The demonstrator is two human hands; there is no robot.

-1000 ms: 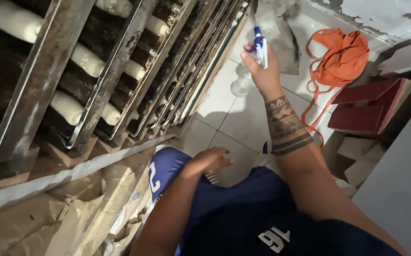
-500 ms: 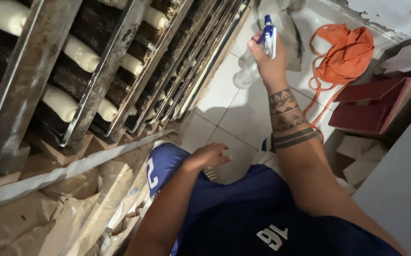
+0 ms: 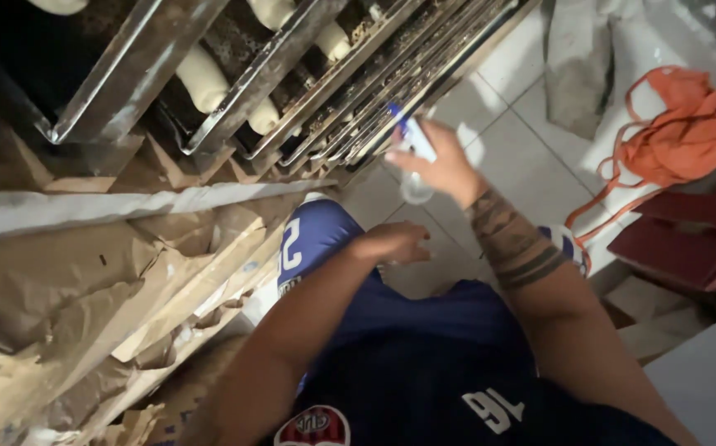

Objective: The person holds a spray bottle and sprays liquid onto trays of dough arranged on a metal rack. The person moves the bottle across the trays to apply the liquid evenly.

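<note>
Your right hand [image 3: 440, 165] is wrapped around a small clear plastic spray bottle with a blue-and-white nozzle [image 3: 412, 157], fingers closed on its neck, the nozzle pointing left toward the tall metal rack of baking trays [image 3: 292, 91]. The bottle sits just beside the near edges of the lower trays, at the middle of the scene, above the pale tiled floor [image 3: 507, 157]. The bottle is blurred, so you cannot tell whether a finger presses the trigger.

Your left hand [image 3: 391, 242] holds nothing; it rests palm down on your thigh, on the blue shorts with white numerals [image 3: 312, 244], fingers loosely curled and close together.

On the far left, the rack's trays carry pale, elongated pieces of raw bread dough [image 3: 201, 78], lying side by side in dark corrugated channels. A long grey metal bar [image 3: 127, 206] runs across the left of the scene below the trays. Near and left of you lies a heap of crumpled brown paper sacks [image 3: 85, 314], touching the bar's underside.

On the far right, an orange cloth bag with long straps [image 3: 688, 124] is slumped on a white surface, its straps trailing down to the floor. Just below it, near the right edge, sit dark red flat boxes [image 3: 688, 239], stacked one over another. A grey sack [image 3: 577, 66] leans at the far side of the floor.
</note>
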